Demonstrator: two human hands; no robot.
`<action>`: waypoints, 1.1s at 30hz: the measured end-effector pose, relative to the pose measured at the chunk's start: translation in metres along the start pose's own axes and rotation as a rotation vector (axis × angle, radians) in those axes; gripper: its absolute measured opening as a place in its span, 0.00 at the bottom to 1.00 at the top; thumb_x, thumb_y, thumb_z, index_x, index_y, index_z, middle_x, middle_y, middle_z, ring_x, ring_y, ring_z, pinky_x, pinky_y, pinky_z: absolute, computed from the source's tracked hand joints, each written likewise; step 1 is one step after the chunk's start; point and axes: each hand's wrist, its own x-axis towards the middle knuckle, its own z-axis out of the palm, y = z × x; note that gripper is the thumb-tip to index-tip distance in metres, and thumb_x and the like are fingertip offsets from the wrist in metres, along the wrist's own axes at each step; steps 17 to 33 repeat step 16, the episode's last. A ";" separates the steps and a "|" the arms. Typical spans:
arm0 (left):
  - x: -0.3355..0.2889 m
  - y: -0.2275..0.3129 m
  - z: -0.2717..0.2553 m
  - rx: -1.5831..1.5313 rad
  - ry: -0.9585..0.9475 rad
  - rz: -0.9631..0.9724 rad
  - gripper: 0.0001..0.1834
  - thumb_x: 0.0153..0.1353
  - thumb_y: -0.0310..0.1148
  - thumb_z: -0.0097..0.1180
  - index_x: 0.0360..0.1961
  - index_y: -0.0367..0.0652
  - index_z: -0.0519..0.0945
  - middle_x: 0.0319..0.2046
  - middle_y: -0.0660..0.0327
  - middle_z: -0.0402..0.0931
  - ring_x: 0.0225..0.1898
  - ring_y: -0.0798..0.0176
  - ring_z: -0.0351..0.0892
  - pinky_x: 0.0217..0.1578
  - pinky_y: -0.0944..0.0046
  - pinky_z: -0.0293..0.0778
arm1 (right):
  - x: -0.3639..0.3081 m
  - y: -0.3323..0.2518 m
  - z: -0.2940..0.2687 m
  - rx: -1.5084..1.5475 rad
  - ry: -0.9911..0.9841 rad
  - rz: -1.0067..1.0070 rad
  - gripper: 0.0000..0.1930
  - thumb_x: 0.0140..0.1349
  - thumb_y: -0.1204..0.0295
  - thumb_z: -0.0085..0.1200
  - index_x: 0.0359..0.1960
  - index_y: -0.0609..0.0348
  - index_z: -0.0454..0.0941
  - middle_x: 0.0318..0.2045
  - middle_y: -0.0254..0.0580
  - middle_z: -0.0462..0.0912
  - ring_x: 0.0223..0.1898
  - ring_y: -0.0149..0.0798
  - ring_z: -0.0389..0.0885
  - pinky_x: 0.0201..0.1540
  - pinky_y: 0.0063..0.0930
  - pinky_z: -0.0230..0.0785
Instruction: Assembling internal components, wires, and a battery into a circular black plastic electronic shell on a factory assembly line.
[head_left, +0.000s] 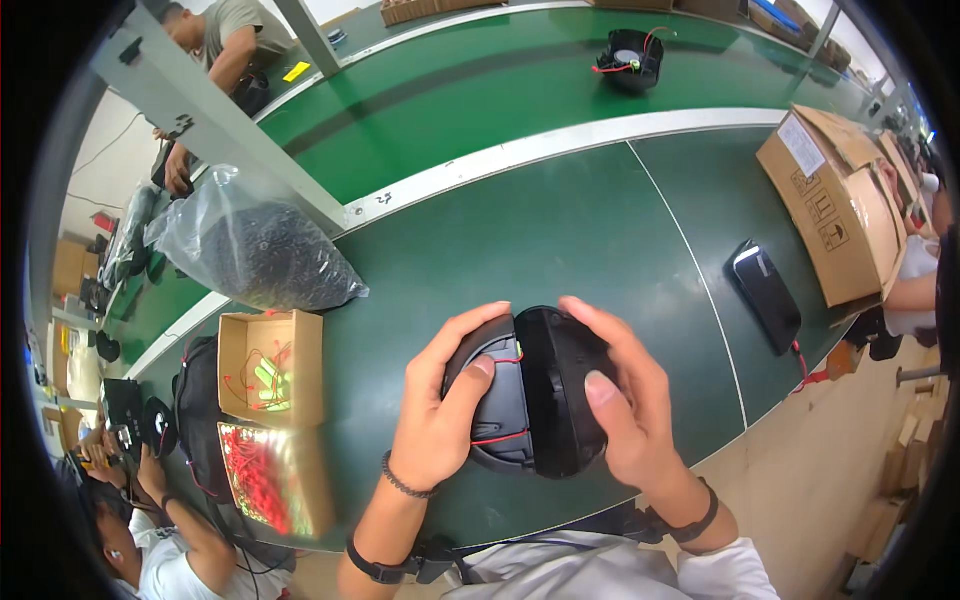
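A round black plastic housing (565, 400) is held between my two hands over the green bench, near its front edge. Its left part is a dark grey inner panel with short red wires running across it; the right part is a smooth black shell. My left hand (440, 405) wraps the left side, thumb lying on the grey panel. Around the right side curls my right hand (637, 410), its thumb pressing on the black shell. Fingertips of both hands reach over the far rim. The underside of the housing is hidden.
Left are a cardboard box (313, 365) of green cells with red wires, a box of red wires (262, 480), and a clear bag of black parts (270, 245). Right lie a black device (765, 295) and a carton (835, 215). Another housing (632, 62) sits on the conveyor. Co-workers sit left.
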 end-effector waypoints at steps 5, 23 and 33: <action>-0.001 0.001 0.002 0.013 0.052 -0.039 0.28 0.64 0.28 0.47 0.64 0.28 0.76 0.62 0.48 0.80 0.65 0.55 0.77 0.70 0.59 0.65 | 0.003 -0.002 0.002 -0.487 0.053 -0.308 0.28 0.73 0.62 0.45 0.66 0.73 0.75 0.64 0.68 0.76 0.63 0.65 0.77 0.67 0.49 0.67; 0.001 -0.006 -0.002 0.090 -0.016 0.045 0.31 0.64 0.32 0.49 0.68 0.29 0.75 0.65 0.45 0.77 0.67 0.53 0.76 0.70 0.57 0.65 | 0.010 0.021 -0.001 -0.205 -0.096 -0.185 0.29 0.71 0.65 0.47 0.69 0.72 0.70 0.68 0.67 0.74 0.68 0.64 0.75 0.72 0.47 0.64; 0.001 -0.006 -0.002 0.090 -0.016 0.045 0.31 0.64 0.32 0.49 0.68 0.29 0.75 0.65 0.45 0.77 0.67 0.53 0.76 0.70 0.57 0.65 | 0.010 0.021 -0.001 -0.205 -0.096 -0.185 0.29 0.71 0.65 0.47 0.69 0.72 0.70 0.68 0.67 0.74 0.68 0.64 0.75 0.72 0.47 0.64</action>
